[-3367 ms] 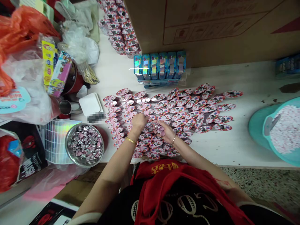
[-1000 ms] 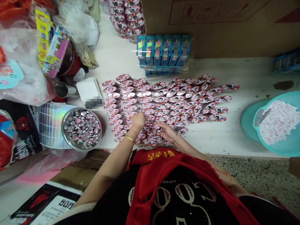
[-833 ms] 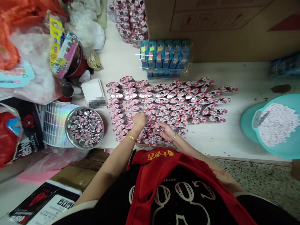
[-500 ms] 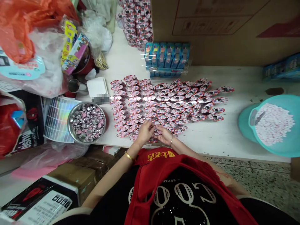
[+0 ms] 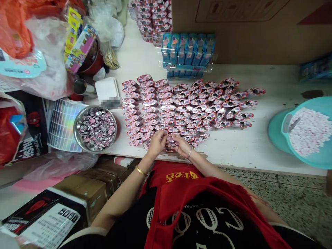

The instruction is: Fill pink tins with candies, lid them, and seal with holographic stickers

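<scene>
Oval-topped containers (image 5: 167, 101) with red and pink print stand close together in rows on the white table. Those in the left rows have pink round discs in their tops; many to the right show dark round holes. My left hand (image 5: 157, 143) is over the front rows, thumb and fingers pinched together. Close beside it, my right hand (image 5: 183, 147) has its fingers curled at the front containers. Small pink pieces show between the hands, but what each one pinches is too small to make out. A steel bowl (image 5: 75, 133) holds many small pink and silver round caps (image 5: 96, 129).
On the right stands a turquoise tub (image 5: 276, 133) of small white-and-pink pieces. Blue packs (image 5: 188, 50) in clear film lie behind the rows, below a large cardboard box (image 5: 249, 41). Left are a holographic sticker sheet (image 5: 66, 124), a white lid (image 5: 106, 88) and plastic bags (image 5: 46, 62).
The camera view has shifted a little, so the table appears higher. My left hand has drawn slightly left, and the gap between the hands is wider. Both stay at the front containers.
</scene>
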The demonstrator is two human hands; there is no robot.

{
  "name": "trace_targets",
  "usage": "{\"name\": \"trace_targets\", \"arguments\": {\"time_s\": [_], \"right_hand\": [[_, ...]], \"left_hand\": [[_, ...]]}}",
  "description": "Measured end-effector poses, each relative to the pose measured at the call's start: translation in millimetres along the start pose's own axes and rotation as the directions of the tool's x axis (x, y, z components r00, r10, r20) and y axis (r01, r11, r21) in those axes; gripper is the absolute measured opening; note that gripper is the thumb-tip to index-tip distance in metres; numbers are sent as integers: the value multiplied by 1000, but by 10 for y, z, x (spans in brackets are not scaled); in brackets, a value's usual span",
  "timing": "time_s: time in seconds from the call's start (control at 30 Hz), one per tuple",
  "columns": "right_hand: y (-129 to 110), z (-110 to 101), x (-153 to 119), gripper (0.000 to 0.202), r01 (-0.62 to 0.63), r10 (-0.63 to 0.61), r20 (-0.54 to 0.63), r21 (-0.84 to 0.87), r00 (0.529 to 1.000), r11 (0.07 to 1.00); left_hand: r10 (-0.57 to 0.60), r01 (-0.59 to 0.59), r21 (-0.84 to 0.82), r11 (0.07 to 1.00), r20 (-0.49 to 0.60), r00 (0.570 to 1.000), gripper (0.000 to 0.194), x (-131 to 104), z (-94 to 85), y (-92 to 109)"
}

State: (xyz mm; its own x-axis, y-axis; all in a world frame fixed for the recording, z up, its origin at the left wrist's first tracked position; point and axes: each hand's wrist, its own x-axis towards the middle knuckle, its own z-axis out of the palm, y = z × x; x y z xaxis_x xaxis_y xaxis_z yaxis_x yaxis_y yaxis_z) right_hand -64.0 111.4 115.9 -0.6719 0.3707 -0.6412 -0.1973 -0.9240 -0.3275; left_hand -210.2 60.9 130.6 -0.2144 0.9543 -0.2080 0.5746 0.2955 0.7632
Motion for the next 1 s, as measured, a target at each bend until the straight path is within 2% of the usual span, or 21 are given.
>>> {"name": "trace_targets", "arguments": {"time_s": [0.1, 0.23, 0.33, 0.4, 0.5, 0.6, 0.7, 0.77, 0.8, 0.9, 0.93, 1.0], "right_hand": [[-44, 10, 40, 27, -14, 13, -10, -38, 1000, 999], [-73, -8, 50, 25, 1, -3, -68, -34, 998, 999], [-62, -40, 10, 26, -4, 1, -107, -30, 994, 1000], [-48, -59, -24, 28, -5, 2, -107, -28, 994, 1000], [-33, -71, -54, 29, -2, 0, -100, -15, 995, 1000], [-30, -54, -53, 28, -10, 8, -97, -21, 995, 1000], [-38, -27, -40, 26, -13, 11, -91, -26, 996, 1000], [-43, -16, -37, 27, -11, 9, -88, -18, 996, 1000], [-43, -14, -37, 28, -5, 4, -86, -13, 996, 1000], [-21, -19, -37, 33, 25, -26, -70, -9, 997, 1000], [-4, -22, -34, 35, 32, -33, -64, -11, 997, 999], [46, -26, -26, 37, 34, -35, -45, -15, 998, 999]], "left_hand": [[-111, 113, 22, 993, -71, 991, 6, 136, -27, -114], [-263, 293, 254, 922, -148, 953, 9, 392, -45, -218], [-369, 370, 453, 811, -93, 925, 13, 582, -56, -207], [-461, 407, 550, 729, -45, 886, 20, 689, -75, -182], [-568, 436, 625, 647, 14, 823, 30, 812, -122, -175], [-605, 442, 648, 620, 35, 796, 39, 882, -165, -204], [-585, 433, 658, 616, 13, 811, 43, 864, -184, -218], [-530, 415, 630, 656, -7, 848, 38, 776, -176, -200], [-487, 401, 585, 705, -11, 873, 34, 703, -163, -182], [-302, 273, 261, 926, 80, 950, 23, 388, -79, -112], [-232, 218, 118, 969, 120, 965, 21, 265, -38, -87], [-146, 162, -109, 981, 135, 980, 16, 34, 49, -50]]}}
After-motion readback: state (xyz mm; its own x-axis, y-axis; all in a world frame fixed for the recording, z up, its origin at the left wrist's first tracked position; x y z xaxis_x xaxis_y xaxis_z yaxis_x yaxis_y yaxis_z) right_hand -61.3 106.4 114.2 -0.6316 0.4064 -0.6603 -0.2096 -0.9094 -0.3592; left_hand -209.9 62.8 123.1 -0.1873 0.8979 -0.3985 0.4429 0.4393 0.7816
